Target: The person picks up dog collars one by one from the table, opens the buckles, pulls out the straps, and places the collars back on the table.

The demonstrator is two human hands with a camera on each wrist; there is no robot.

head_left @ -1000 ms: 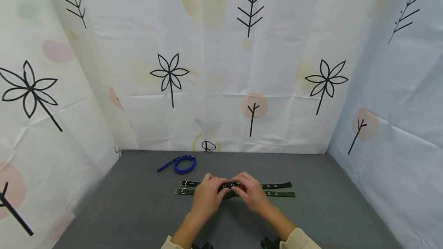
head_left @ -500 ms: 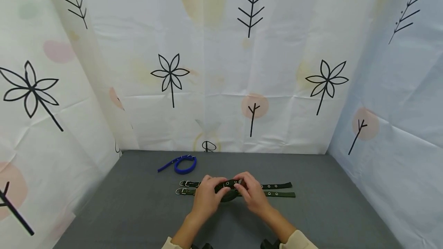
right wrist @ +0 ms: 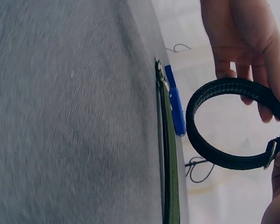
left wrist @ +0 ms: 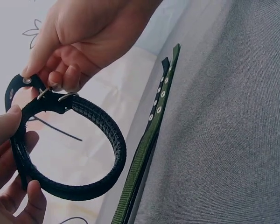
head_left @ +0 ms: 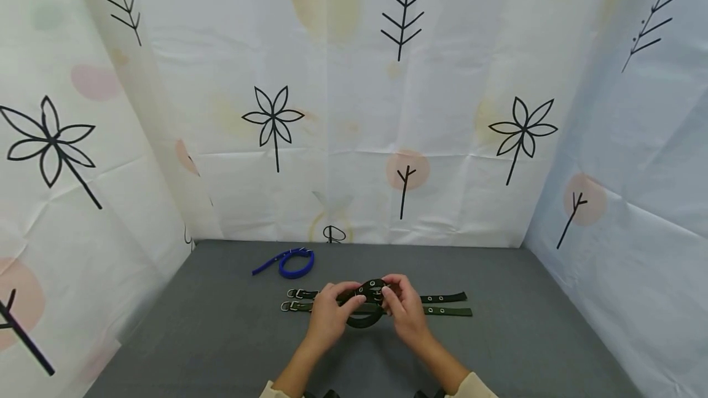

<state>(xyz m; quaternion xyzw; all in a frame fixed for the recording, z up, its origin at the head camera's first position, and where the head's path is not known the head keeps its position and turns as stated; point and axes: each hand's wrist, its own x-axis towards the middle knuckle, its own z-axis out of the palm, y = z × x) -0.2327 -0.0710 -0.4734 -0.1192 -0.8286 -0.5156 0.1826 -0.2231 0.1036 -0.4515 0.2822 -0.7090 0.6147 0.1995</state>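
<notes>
Both hands hold a dark collar bent into a ring above the table. My left hand pinches its side between thumb and fingers, with fingertips behind the band in the left wrist view. My right hand pinches the strap beside the metal buckle. There the holed strap end arches up in a small loop at the buckle. A metal D-ring sits next to it. The collar's inner face looks padded and stitched in the right wrist view.
Behind and under the hands, a black collar and a green collar lie straight, side by side, on the grey table. A blue collar, partly coiled, lies at the back left. Patterned white cloth walls surround the table.
The collar has turned between the hands, so its ring now hangs open below them. The holed strap end has arched up at the buckle, and the right hand has shifted slightly right.
</notes>
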